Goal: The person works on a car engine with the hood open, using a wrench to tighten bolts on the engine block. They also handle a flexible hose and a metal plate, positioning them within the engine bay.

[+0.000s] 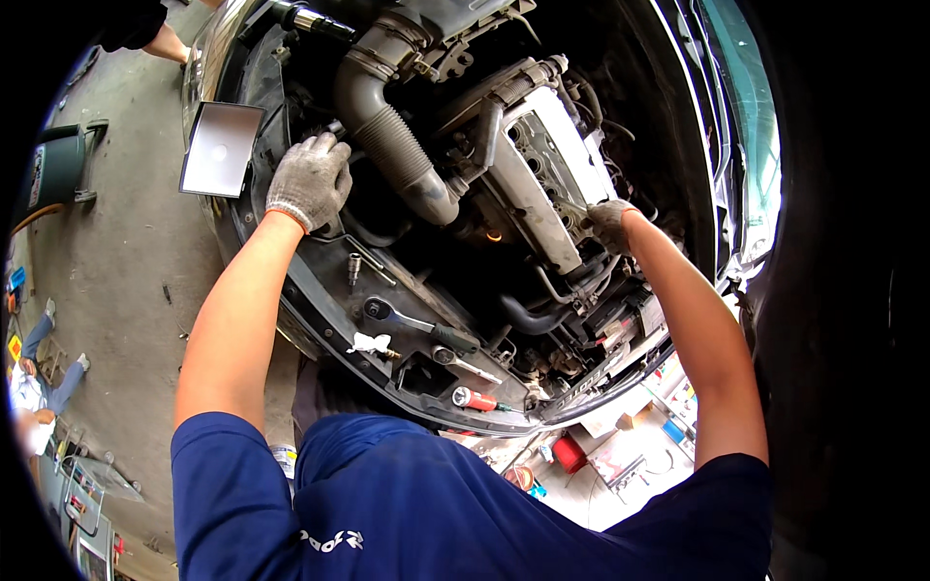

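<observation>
My left hand [308,179], in a grey knit glove, rests curled at the front of the engine bay, left of the ribbed intake hose [397,145]; what is under its fingertips is unclear. My right hand [607,228], also gloved, is closed at the right edge of the engine's top [531,184], on something hidden. A small white-faced panel [218,150] sits beside my left hand. Below it, on the front panel, lie a socket [355,271], a ratchet [407,321], a wrench [465,366], a white crumpled item [371,343] and a red flashlight [477,400].
A person's arm [167,44] is at the top left. Another person [44,392] is at the far left, near a dark green machine [53,169]. A red container [570,453] and other clutter stand below the car's front. The windscreen [751,136] curves along the right.
</observation>
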Demonstrator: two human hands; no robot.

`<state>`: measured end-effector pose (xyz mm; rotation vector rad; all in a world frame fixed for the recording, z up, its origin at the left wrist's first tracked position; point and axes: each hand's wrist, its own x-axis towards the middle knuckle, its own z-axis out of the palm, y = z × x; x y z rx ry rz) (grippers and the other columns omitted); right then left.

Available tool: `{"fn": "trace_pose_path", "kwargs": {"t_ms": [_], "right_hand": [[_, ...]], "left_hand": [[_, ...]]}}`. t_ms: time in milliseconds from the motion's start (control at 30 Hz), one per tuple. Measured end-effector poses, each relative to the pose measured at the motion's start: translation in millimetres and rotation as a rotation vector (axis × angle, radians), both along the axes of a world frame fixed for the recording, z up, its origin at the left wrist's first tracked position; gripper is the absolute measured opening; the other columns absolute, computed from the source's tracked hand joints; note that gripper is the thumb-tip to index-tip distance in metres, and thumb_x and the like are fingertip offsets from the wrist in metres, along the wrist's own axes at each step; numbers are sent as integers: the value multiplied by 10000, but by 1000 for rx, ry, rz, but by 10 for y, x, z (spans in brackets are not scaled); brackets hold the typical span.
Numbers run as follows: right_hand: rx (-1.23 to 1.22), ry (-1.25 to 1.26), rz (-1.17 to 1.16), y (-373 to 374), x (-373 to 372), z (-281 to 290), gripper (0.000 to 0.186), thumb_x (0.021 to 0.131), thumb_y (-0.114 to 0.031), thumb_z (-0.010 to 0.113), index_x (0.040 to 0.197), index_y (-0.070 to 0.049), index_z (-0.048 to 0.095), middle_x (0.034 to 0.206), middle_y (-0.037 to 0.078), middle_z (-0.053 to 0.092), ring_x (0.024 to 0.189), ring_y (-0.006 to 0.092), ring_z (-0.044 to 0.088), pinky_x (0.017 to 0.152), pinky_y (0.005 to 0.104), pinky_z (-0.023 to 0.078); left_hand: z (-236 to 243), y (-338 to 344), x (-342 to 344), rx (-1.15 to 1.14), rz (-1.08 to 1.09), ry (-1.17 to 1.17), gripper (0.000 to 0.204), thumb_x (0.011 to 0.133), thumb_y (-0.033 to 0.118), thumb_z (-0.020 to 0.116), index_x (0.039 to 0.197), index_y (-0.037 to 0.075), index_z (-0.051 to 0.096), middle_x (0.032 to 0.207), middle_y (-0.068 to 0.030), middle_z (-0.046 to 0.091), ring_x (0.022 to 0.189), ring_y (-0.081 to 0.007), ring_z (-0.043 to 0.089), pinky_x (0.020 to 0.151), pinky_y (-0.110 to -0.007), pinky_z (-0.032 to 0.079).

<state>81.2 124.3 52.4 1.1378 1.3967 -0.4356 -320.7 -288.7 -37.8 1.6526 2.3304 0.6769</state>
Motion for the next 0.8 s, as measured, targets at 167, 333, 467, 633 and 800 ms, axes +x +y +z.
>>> {"fn": "trace_pose_path", "kwargs": {"t_ms": [167,333,467,633,800], "right_hand": [[251,172,1057,-844,-690,319,318,1012,-126,679,1289,-69,824,1181,158,858,1108,341,835,913,480,664],[-10,90,539,-235,-393,-118,234,1076,-216,601,1188,-126,785,1021,68,820,936,244,792,806,427,622],[-160,3,-274,200,-10,-141,234,1109,-276,581,1234,-168,747,886,56,760,760,264,727,706,377,585],[283,143,995,-833,-637,219,331,1026,-133,650,1301,-65,821,1204,173,853,1092,355,839,916,473,671],[76,3,749,-532,-635,147,387,1055,-203,641,1393,-78,783,1205,136,860,1129,274,835,927,476,664]], "left_hand": [[-40,-182,-116,-27,35,15,202,939,159,717,1116,64,737,1133,-154,701,1105,-373,689,989,-508,554],[-13,-108,-82,12,25,-19,181,937,123,702,1099,41,704,1107,-181,683,1089,-410,679,962,-535,555],[-15,-4,-21,17,-9,-33,190,938,123,709,1106,36,706,1113,-183,682,1097,-406,676,967,-532,556],[6,-120,-104,1,12,9,199,941,131,706,1119,43,694,1130,-175,674,1092,-393,676,971,-520,555],[-1,-106,-75,-28,13,12,196,940,141,708,1114,50,701,1122,-173,677,1091,-392,677,962,-522,555]]}}
